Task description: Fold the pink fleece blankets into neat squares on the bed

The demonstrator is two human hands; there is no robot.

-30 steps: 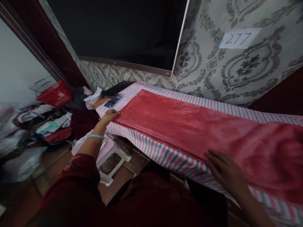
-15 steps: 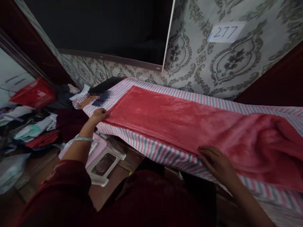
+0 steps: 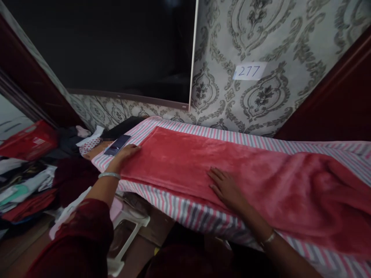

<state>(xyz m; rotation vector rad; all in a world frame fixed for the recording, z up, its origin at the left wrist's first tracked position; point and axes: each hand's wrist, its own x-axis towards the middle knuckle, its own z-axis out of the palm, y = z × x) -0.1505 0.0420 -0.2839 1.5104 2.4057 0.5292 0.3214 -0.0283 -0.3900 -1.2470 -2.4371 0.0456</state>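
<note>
Sweeping the left hand (image 3: 127,152) (I cannot tell whether it pinches the end of the red blanket (image 3: 179,154)) could knock the phone (image 3: 118,144) beside it; a sideways push from the right hand, (image 3: 226,188) spread flat and holding nothing, could ruck the blanket on the striped sheet (image 3: 174,204). The blanket's near edge leaves little room before the drop, while a striped strip shows along the back.

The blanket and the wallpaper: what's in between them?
In the head view, a strip of striped cloth lies between the blanket and the wallpaper.
</note>
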